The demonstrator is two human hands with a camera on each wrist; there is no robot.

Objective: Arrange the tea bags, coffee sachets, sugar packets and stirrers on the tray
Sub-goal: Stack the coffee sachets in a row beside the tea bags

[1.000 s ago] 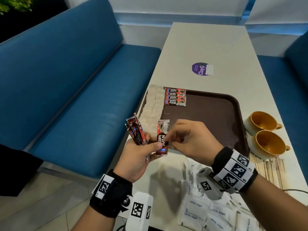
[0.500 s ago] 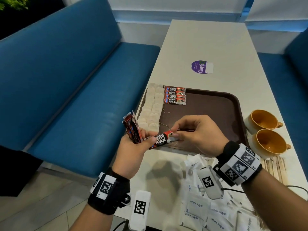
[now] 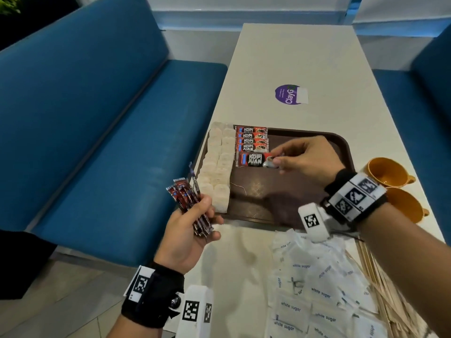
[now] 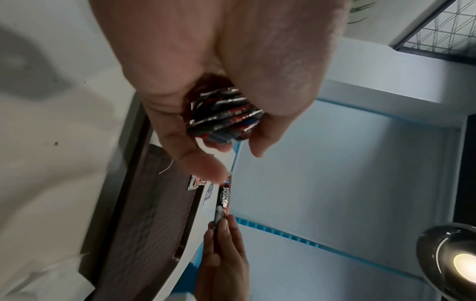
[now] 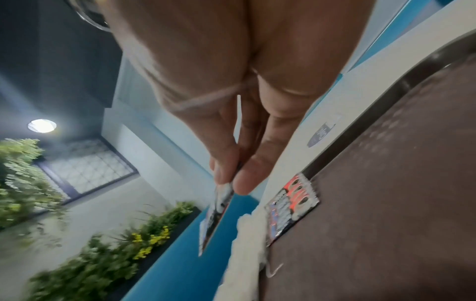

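Observation:
A brown tray [image 3: 305,191] lies on the white table. Two columns of tea bags [image 3: 218,167] line its left side, with a short row of red coffee sachets [image 3: 252,139] next to them at the far end. My right hand [image 3: 277,162] pinches one coffee sachet [image 3: 252,160] by its end, just below that row; the same sachet [image 5: 219,207] shows edge-on in the right wrist view, above the tray. My left hand [image 3: 202,215] grips a bundle of coffee sachets [image 3: 190,203] near the tray's near-left corner, seen end-on as bundled sachets [image 4: 224,118].
White sugar packets [image 3: 317,289] are heaped on the table near me. Wooden stirrers [image 3: 380,284] lie to their right. Two orange cups [image 3: 390,174] stand right of the tray. Blue benches [image 3: 97,142] flank the table; a purple sticker [image 3: 290,93] lies beyond the tray.
My right hand pulled one sachet from the left hand's bundle and carried it forward over the tray to below the sachet row. The left hand stayed near the tray's corner with the bundle.

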